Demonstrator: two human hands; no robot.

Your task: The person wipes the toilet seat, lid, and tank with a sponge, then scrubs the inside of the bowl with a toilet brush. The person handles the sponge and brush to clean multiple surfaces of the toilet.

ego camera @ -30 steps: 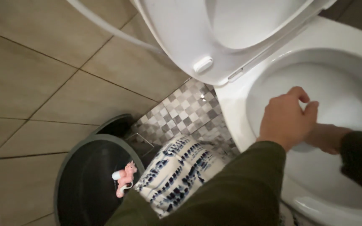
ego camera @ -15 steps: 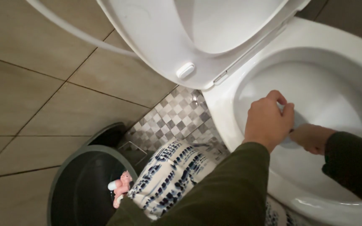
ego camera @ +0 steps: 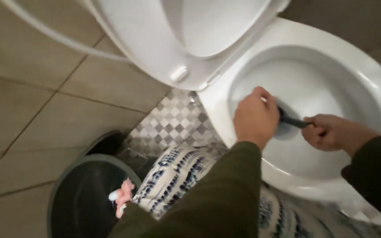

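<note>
— What fills your view from the head camera?

— Biggest thing is the tiled wall (ego camera: 36, 110), beige tiles across the whole left side, with a thin white hose (ego camera: 62, 39) running across its upper part. Next, the white toilet bowl (ego camera: 331, 66) takes up the right half, and its lid and seat (ego camera: 190, 35) stand raised at the top middle. Below the hinge end of the bowl I see a patch of small grey-and-white checkered floor tiles (ego camera: 177, 123).

— And at the bottom edge?

— My legs in blue-and-white patterned trousers (ego camera: 173, 176), and in the lower left corner a round dark bin (ego camera: 84, 194) with something pink (ego camera: 123, 200) lying at its right rim.

— Your hands?

— Both are over the bowl, in dark green sleeves. My left hand (ego camera: 254, 117) is curled over near the bowl's left inner wall; its fingers are bent shut, but I cannot tell whether they grip anything, since the back of the hand hides the palm. My right hand (ego camera: 327, 132) is closed around a dark handle (ego camera: 294, 120).

— Where does that handle go?

— It slants from my right fist leftward and up, inside the bowl, and its far end disappears behind my left hand. The head of the tool is hidden there.
</note>
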